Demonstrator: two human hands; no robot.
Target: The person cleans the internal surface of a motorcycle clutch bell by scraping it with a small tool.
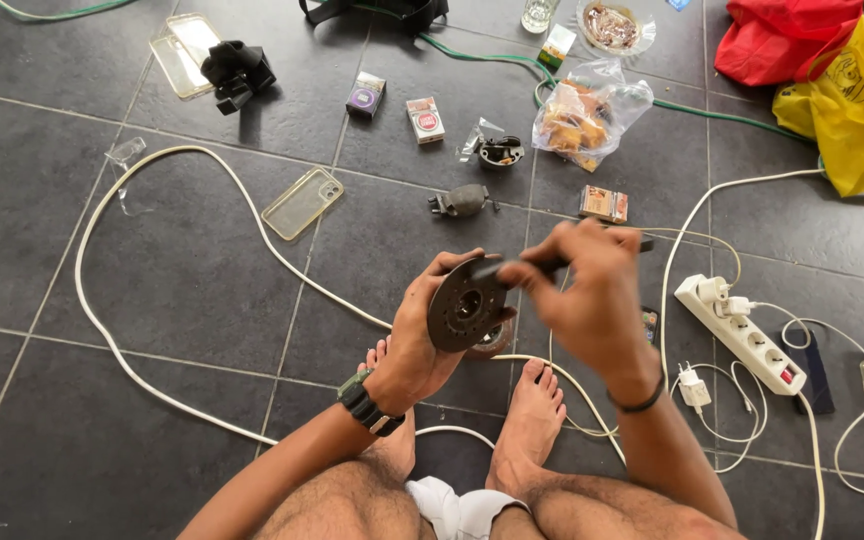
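Dark disc point(465, 304) sits upright in the left hand point(420, 335), gripped at its edge, above the feet. Right hand point(584, 290) pinches a slim dark tool point(552, 262), its tip on the disc's rim. White cable point(182, 190) loops over the tiled floor point(42, 330) around them.

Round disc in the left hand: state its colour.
Dark grey, near black, on the disc in the left hand; head view.

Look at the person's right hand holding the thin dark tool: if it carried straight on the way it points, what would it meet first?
Most likely the dark round disc held in the left hand; the right hand points its tool leftward at the disc's face.
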